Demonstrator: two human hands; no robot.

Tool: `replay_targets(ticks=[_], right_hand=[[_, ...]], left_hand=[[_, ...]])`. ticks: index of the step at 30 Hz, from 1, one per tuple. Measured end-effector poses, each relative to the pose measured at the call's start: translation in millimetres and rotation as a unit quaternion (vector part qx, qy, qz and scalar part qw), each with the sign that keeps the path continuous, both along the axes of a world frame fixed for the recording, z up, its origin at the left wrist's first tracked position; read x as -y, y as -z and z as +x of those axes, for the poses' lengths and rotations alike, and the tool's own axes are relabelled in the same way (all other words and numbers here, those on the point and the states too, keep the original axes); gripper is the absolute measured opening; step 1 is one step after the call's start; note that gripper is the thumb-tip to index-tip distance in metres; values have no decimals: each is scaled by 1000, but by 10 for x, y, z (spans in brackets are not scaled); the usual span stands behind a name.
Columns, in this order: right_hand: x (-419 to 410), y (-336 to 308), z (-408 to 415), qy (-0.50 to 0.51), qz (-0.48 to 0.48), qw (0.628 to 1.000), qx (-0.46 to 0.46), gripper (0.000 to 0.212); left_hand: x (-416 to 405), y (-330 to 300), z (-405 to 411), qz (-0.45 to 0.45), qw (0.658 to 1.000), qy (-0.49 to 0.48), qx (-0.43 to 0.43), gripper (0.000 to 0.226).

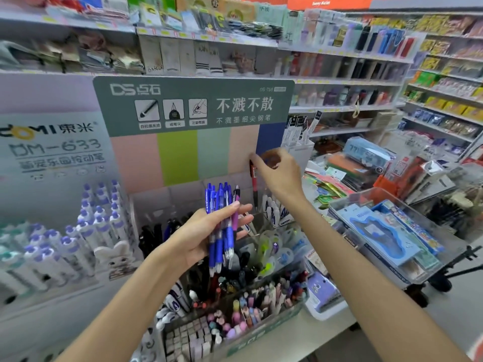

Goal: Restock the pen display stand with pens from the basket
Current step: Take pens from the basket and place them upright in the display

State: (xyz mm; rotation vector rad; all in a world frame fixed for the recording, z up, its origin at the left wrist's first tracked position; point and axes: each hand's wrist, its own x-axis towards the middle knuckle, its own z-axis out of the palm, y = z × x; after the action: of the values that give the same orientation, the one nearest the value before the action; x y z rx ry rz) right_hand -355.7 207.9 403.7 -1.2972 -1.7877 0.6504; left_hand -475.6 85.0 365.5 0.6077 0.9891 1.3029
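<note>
Nearest, at about 6 o'clock, a green-fronted tray [261, 333] sits on the counter, packed with upright pens and pastel-capped markers. Just above it, near the centre, the left hand [206, 237] is curled around a bunch of blue pens [220, 231], gripping them upright with their clicker ends pointing to 12 o'clock; one purple-bodied pen stands at the right edge of the bunch. Behind that hand are the compartments of the pen display stand [167, 202], some holding dark pens, others white-capped ones.

Further back, at about 1 o'clock from the left hand, the right hand [274, 173] reaches over the stand with its fingers bent, pinching the top of a red pen [254, 184] that hangs upright, its lower end down among the white-capped pens in a rear compartment. Behind it rises the stand's backboard [193, 105], grey-green on top with pastel stripes below.

At 9 o'clock stands another display of purple-capped pens [86, 231] with a small rabbit figure [117, 254] in front. At 3 o'clock a clear basket [366, 199] holds blue packaged stationery. Farthest off, from 10 to 2 o'clock, store shelves [339, 56] carry blurred goods.
</note>
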Motion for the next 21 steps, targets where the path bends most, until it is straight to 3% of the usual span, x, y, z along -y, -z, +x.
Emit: replay_targets(ticks=[3,5,8,11,13,15,18,21], right_hand=[[291,-120,171,-159,-172,971,46,37],[397,-94,257,-212,-225,949,59,33],[415,-41,317,-187,-211,959,-37,20],[320,-81,356,-154,-227,946,-171,21],[189,-171,362,-100,-179,935,-289,19],[39,-263,334,-24,-69,942,-329,15],[-91,-314,180,14,78,970,-230,22],[-157,-225,14,-17,90,991,-99,30]], left_hand=[[-21,-26,44,11,1000,1,-3,20],[-48,-43,89,15,1000,-3,-24,20],[-88,-39,125,15,999,-12,-43,19],[-104,-60,101,9,998,-18,-60,36],[-109,-83,56,17,999,-17,-45,28],[-96,-108,12,16,999,-13,-40,20],[-77,-111,-45,4,999,-3,-47,23],[-64,-92,-61,-9,998,8,-54,26]])
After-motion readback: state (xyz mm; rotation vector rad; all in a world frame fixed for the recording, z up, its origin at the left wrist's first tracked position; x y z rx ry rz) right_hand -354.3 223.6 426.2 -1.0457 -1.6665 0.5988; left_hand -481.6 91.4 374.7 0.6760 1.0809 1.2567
